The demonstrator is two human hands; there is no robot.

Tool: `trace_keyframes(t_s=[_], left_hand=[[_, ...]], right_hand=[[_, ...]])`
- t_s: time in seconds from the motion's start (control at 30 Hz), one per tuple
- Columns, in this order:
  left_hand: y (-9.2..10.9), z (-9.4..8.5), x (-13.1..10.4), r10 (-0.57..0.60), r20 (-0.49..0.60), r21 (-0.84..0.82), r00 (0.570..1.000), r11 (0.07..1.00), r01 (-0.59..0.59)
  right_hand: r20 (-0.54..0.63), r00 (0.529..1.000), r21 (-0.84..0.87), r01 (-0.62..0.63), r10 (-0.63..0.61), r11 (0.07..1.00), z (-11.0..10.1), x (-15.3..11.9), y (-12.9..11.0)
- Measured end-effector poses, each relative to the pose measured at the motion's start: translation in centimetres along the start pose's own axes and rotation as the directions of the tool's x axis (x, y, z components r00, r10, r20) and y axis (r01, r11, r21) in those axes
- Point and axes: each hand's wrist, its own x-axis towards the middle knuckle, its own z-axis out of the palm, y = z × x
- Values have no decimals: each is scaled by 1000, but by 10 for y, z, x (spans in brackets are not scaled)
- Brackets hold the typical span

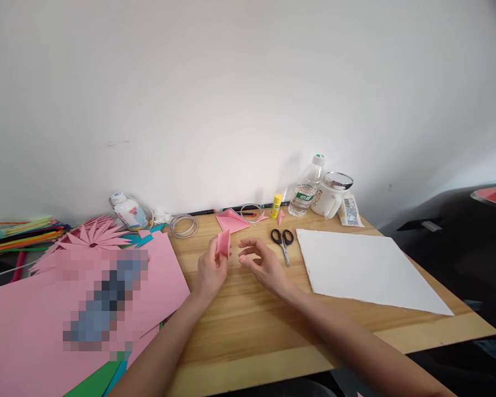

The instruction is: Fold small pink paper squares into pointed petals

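A small folded piece of pink paper (224, 243) stands upright in my left hand (212, 269), pinched between thumb and fingers above the wooden table. Just to its right is my right hand (262, 263), its fingers curved and apart, with nothing between them. Behind my hands lies a folded pink paper (232, 220). Black-handled scissors (286, 255) rest to the right of my right hand, blades toward me. A yellow glue stick (276, 205) stands upright farther back, with small pink paper pieces (280, 217) beside it.
Pink sheets (165, 275) and a pink folded-paper star (92, 239) cover the left side. A white board (364, 270) lies at the right. Along the wall are a water bottle (303, 196), a white mug (326, 202), a wire coil (183, 226) and a white spray bottle (128, 211).
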Motion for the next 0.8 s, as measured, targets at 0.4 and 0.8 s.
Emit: trace_keyframes(t_s=[0.4, 0.8], left_hand=[[-2, 3, 3, -166, 265, -240, 950, 943, 232], [-4, -6, 11, -285, 470, -438, 835, 747, 501]], right_hand=[[-6, 985, 200, -165, 170, 966, 4, 0, 33], [97, 961, 240, -274, 257, 931, -6, 11, 31]])
